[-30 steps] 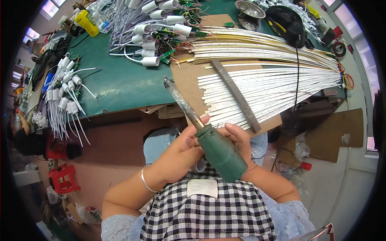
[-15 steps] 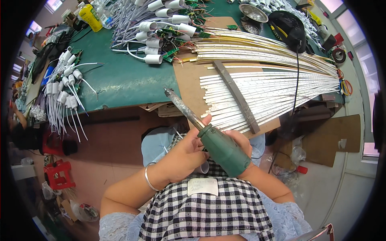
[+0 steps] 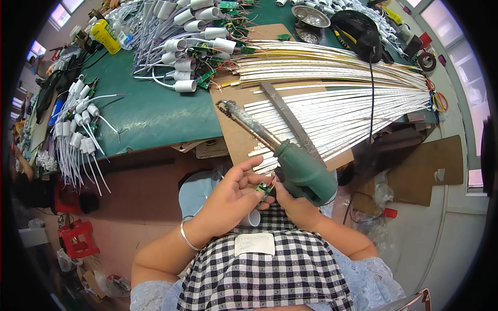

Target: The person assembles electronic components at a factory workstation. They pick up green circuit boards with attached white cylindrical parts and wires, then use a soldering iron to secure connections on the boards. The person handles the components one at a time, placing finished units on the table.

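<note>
In front of my body, my left hand [image 3: 228, 201] pinches a small green circuit board [image 3: 263, 191] with thin wires. Just below these fingers hangs a white plastic cap [image 3: 251, 218]; whether it is joined to the board is hidden. My right hand [image 3: 301, 211] is wrapped round the handle of a green soldering gun [image 3: 305, 170], close by on the right. Its long metal tip tilts up and to the left, apart from the board. The lower part of its grip is covered by the fingers.
On the green table [image 3: 166, 114], white-capped cables [image 3: 174, 57] with boards are heaped at the back. A smaller bundle [image 3: 78, 129] hangs over the left edge. Silvery LED strips [image 3: 337, 116] fan out under a grey metal bar [image 3: 291, 118]. A metal dish [image 3: 311, 16] stands behind.
The soldering gun has moved right relative to my left hand, uncovering the circuit board in my left fingers. The whole view has shifted slightly.
</note>
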